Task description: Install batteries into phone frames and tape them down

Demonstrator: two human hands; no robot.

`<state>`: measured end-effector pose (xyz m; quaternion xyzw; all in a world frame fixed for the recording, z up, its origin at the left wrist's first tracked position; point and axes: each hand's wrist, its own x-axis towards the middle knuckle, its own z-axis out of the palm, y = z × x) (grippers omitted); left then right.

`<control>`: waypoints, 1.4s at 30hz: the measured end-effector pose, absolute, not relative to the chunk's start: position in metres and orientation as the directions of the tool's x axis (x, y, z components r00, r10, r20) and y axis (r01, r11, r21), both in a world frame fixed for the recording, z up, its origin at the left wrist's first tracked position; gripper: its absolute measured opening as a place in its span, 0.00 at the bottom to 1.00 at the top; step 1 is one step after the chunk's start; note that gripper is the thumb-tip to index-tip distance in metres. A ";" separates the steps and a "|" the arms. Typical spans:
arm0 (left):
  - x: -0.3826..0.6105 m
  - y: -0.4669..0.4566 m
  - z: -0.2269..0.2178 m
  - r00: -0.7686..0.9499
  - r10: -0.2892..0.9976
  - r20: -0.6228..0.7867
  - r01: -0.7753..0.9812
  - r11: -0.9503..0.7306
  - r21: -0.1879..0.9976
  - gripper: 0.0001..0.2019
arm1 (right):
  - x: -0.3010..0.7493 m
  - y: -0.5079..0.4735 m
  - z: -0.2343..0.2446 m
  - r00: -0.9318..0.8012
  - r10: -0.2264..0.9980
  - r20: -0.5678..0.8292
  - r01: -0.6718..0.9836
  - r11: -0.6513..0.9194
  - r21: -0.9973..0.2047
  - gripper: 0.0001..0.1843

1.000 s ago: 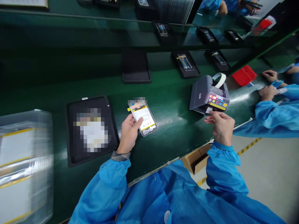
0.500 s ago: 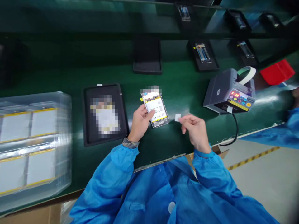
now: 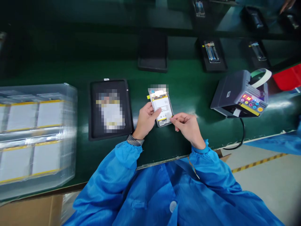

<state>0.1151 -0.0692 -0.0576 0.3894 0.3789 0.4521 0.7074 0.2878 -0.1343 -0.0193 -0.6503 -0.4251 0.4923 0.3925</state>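
Phone frame: held just above the green bench mat, between both hands, long side running near to far; white panel with yellow strips on its face, far end pixelated, small yellow tab jutting from its left edge.
Left hand: grasping the frame's left edge, thumb across the face.
Right hand: grasping the frame's near right corner between thumb and fingertips.
Sleeves: blue smock cuffs at both wrists, a dark band on the left wrist.
Left of hands: black tray holding a pixelated item, touching neither hand; further left, clear plastic pack of white panels edged in yellow.
Right: gray tape dispenser with coloured buttons, lit red display and a black cable; red bin beyond it.
Far: black trays in a row, some holding phone parts; another person's hand at the far right corner.
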 end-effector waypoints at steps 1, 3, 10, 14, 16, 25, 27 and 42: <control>0.115 -0.069 -0.058 0.305 0.934 -0.185 -0.347 0.289 0.892 0.28 | 0.288 -0.134 -0.020 0.147 0.941 -0.306 0.174 -0.329 -0.928 0.28; 0.115 -0.069 -0.058 0.305 0.934 -0.186 -0.348 0.292 0.891 0.28 | 0.289 -0.133 -0.021 0.143 0.942 -0.303 0.191 -0.327 -0.926 0.28; 0.114 -0.068 -0.059 0.306 0.934 -0.183 -0.338 0.286 0.896 0.28 | 0.289 -0.134 -0.023 0.167 0.943 -0.288 0.244 -0.322 -0.915 0.24; 0.114 -0.069 -0.059 0.310 0.934 -0.180 -0.327 0.282 0.902 0.28 | 0.287 -0.134 -0.023 0.181 0.941 -0.286 0.256 -0.326 -0.910 0.22; 0.114 -0.069 -0.059 0.310 0.934 -0.178 -0.326 0.280 0.903 0.28 | 0.286 -0.134 -0.024 0.183 0.941 -0.285 0.268 -0.327 -0.907 0.22; 0.114 -0.069 -0.059 0.319 0.931 -0.179 -0.300 0.278 0.912 0.28 | 0.289 -0.135 -0.023 0.197 0.970 -0.144 0.632 -0.238 -0.737 0.14; 0.114 -0.069 -0.058 0.324 0.928 -0.182 -0.295 0.282 0.913 0.29 | 0.291 -0.134 -0.022 0.195 0.972 -0.133 0.632 -0.228 -0.741 0.14; 0.105 -0.067 -0.049 0.336 0.922 -0.192 -0.269 0.289 0.919 0.30 | 0.302 -0.097 -0.031 -0.290 0.905 -0.312 0.280 -0.231 -0.932 0.25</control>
